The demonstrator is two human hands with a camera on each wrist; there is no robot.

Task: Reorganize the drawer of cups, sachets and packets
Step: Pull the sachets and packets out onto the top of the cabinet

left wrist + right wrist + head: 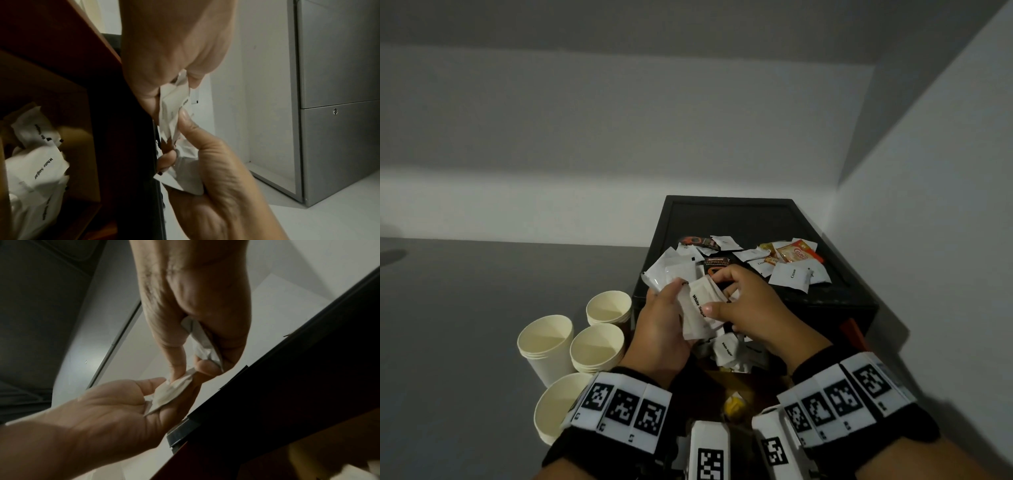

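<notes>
A bundle of white sugar sachets (698, 308) hangs between both hands above the open drawer. My left hand (671, 298) cups the bundle from the left with its fingers curled under it. My right hand (726, 294) grips it from the right, thumb lying on the top sachet. In the left wrist view the sachets (174, 105) sit pinched between the two hands. In the right wrist view the right hand's fingers hold crumpled sachets (201, 340), and more sachets (172, 391) lie in the left palm. Other sugar sachets (726, 349) lie loose in the drawer below.
A black tray (729, 200) behind the hands holds several cream sachets (791, 274), an orange packet (799, 251) and a dark coffee packet (717, 263). Several stacks of paper cups (599, 346) stand on the grey counter to the left. A white wall (928, 205) closes the right side.
</notes>
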